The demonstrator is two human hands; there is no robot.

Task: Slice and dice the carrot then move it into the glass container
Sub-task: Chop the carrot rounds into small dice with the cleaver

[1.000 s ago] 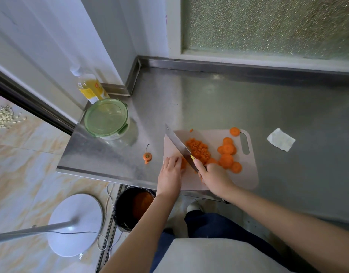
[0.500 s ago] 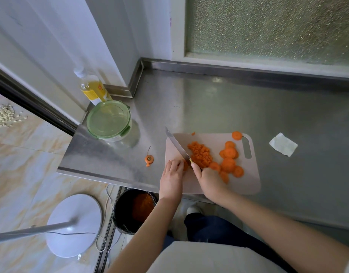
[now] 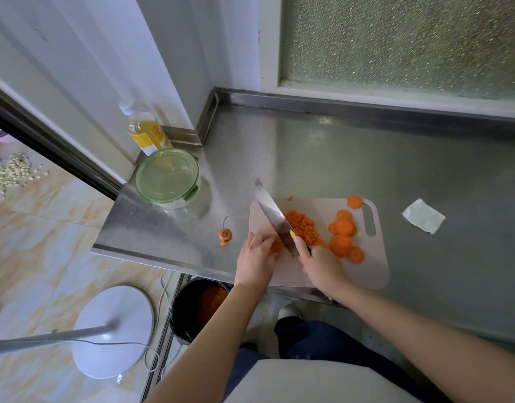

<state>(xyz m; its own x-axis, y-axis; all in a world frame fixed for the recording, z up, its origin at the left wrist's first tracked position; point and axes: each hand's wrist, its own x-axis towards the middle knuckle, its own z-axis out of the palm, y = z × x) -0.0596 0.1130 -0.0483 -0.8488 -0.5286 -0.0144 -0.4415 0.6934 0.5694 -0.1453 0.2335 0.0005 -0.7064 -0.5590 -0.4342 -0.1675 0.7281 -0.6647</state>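
Steel counter [image 3: 425,170] lies bare beyond cutting board [image 3: 323,271]

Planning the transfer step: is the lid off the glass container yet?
No, the green lid still sits closed on the glass container, which stands on the counter left of the cutting board.

Over at the back-left corner of the stainless steel table [image 3: 352,158] stands a clear plastic bottle of yellow liquid with a yellow label [image 3: 145,132], upright against the white wall. Out to the right lies a crumpled white paper scrap [image 3: 423,215], flat on the bare metal. Down below the near edge sits a round black bin [image 3: 189,309], orange scraps showing inside. On the marbled tile floor [image 3: 41,245] rests a round white fan base [image 3: 113,330] with its white cord trailing beside it, and a scatter of pale grains [image 3: 13,173] lies far left.
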